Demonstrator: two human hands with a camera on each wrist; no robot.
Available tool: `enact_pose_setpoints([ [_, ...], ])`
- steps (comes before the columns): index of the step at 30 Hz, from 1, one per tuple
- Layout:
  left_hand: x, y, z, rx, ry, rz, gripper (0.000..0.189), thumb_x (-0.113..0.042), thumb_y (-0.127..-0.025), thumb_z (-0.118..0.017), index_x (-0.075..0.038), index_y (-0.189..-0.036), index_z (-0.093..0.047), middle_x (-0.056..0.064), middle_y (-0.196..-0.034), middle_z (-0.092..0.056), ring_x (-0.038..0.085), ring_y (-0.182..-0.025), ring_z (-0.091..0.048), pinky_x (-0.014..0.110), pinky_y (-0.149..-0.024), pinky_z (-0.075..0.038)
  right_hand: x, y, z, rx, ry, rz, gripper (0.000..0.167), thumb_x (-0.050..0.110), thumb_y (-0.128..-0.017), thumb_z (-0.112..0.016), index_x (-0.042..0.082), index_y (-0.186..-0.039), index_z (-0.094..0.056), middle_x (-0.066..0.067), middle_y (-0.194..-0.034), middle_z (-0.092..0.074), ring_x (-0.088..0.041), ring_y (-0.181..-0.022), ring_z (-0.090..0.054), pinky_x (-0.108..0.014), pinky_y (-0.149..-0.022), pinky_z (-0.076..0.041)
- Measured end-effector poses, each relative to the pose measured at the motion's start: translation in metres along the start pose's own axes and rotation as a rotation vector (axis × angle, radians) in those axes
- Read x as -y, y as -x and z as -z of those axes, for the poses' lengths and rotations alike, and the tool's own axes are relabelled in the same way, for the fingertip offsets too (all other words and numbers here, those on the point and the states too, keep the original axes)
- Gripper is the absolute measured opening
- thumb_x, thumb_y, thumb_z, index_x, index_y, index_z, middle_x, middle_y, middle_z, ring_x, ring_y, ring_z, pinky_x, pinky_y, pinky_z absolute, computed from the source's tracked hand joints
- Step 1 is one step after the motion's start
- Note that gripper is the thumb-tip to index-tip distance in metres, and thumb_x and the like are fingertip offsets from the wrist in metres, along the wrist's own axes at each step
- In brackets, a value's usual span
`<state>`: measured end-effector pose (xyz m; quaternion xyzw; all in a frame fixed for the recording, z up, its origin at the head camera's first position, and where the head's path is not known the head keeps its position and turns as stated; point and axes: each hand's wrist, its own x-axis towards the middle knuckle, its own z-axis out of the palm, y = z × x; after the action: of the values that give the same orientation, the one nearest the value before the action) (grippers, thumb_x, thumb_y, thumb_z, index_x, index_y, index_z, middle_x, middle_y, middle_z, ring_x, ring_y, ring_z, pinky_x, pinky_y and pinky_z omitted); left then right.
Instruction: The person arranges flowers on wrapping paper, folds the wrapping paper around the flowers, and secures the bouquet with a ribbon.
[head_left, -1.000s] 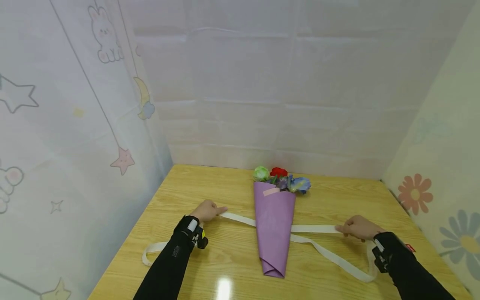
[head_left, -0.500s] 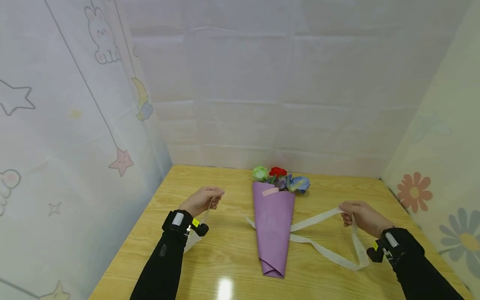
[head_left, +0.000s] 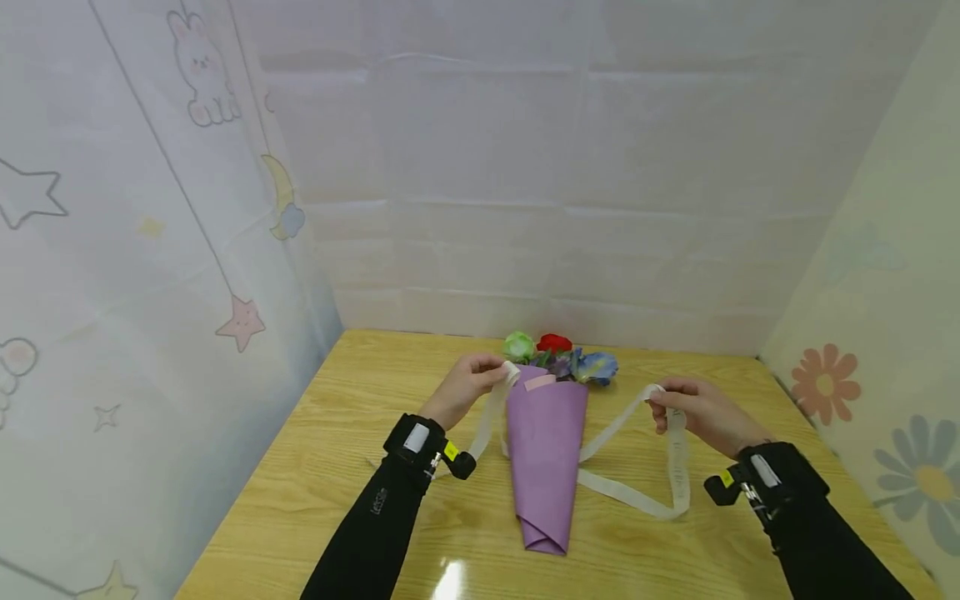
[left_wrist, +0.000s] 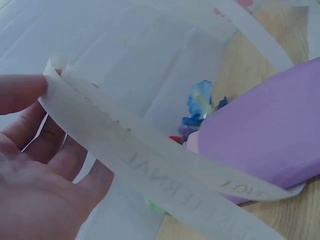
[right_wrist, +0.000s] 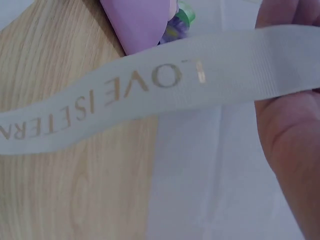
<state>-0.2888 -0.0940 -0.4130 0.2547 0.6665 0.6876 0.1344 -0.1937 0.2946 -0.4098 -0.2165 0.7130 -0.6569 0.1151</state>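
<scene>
A bouquet in purple wrapping paper [head_left: 547,454] lies on the table, its green, red and blue flowers [head_left: 555,346] toward the back. White ribbon with gold lettering passes behind it and comes out on both sides. My left hand [head_left: 468,387] pinches the left length of ribbon [left_wrist: 135,165] in a fold between thumb and fingers, raised beside the bouquet's upper left edge. On the other side my right hand [head_left: 697,412] pinches the right length of ribbon [right_wrist: 130,90], which loops down toward the table and back under the wrap.
The wooden table [head_left: 360,383] meets a pale cloth backdrop [head_left: 465,250] at the back, with printed cloths on the left and right. A strip of pale pink tape [head_left: 540,382] sits near the top of the wrapping.
Both hands have lifted the ribbon off its stretched line. The left hand has moved up and right to the bouquet, the right hand up and slightly left. The bouquet has stayed in place.
</scene>
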Motion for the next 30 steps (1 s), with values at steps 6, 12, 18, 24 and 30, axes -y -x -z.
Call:
enact_pose_setpoints([
  [6, 0.006, -0.009, -0.025, -0.038, -0.213, -0.074, 0.018, -0.008, -0.1, -0.065, 0.004, -0.113, -0.069, 0.007, -0.106, -0.068, 0.013, -0.094, -0.059, 0.028, -0.081, -0.048, 0.025, -0.012, -0.027, -0.143, 0.326, -0.055, 0.033, 0.019, -0.109, -0.047, -0.008, -0.104, -0.064, -0.01, -0.087, -0.064, -0.03, -0.082, -0.062, -0.038, -0.082, -0.053],
  [12, 0.01, -0.017, -0.045, -0.064, -0.376, -0.115, 0.018, -0.011, -0.097, -0.07, 0.002, -0.109, -0.066, 0.012, -0.103, -0.069, 0.02, -0.096, -0.064, 0.03, -0.085, -0.052, 0.053, -0.034, -0.066, -0.168, 0.606, -0.121, 0.032, 0.02, -0.106, -0.051, 0.007, -0.078, -0.058, -0.012, -0.072, -0.055, -0.029, -0.068, -0.055, -0.039, -0.07, -0.045],
  [18, 0.017, -0.02, -0.057, -0.025, -0.545, -0.164, 0.017, -0.014, -0.1, -0.066, -0.004, -0.112, -0.073, 0.006, -0.105, -0.072, 0.016, -0.095, -0.065, 0.026, -0.081, -0.052, 0.066, -0.064, -0.097, -0.107, 0.652, -0.122, 0.035, 0.017, -0.103, -0.049, 0.006, -0.071, -0.058, -0.011, -0.065, -0.057, -0.028, -0.06, -0.05, -0.034, -0.062, -0.036],
  [24, 0.03, -0.013, -0.065, 0.183, -0.446, -0.16, 0.02, -0.003, -0.095, -0.064, -0.001, -0.113, -0.072, 0.008, -0.11, -0.07, 0.013, -0.099, -0.065, 0.026, -0.088, -0.05, 0.062, -0.092, -0.115, -0.11, 0.614, -0.138, 0.033, 0.019, -0.1, -0.054, 0.004, -0.071, -0.061, -0.012, -0.062, -0.058, -0.033, -0.057, -0.059, -0.034, -0.059, -0.045],
  [30, 0.035, -0.002, -0.066, 0.239, -0.288, -0.044, 0.025, -0.002, -0.094, -0.064, -0.001, -0.118, -0.07, 0.003, -0.11, -0.07, 0.008, -0.096, -0.061, 0.022, -0.081, -0.048, 0.06, -0.11, -0.118, -0.178, 0.578, -0.159, 0.029, 0.018, -0.099, -0.059, 0.001, -0.076, -0.06, -0.007, -0.06, -0.057, -0.022, -0.051, -0.055, -0.035, -0.056, -0.048],
])
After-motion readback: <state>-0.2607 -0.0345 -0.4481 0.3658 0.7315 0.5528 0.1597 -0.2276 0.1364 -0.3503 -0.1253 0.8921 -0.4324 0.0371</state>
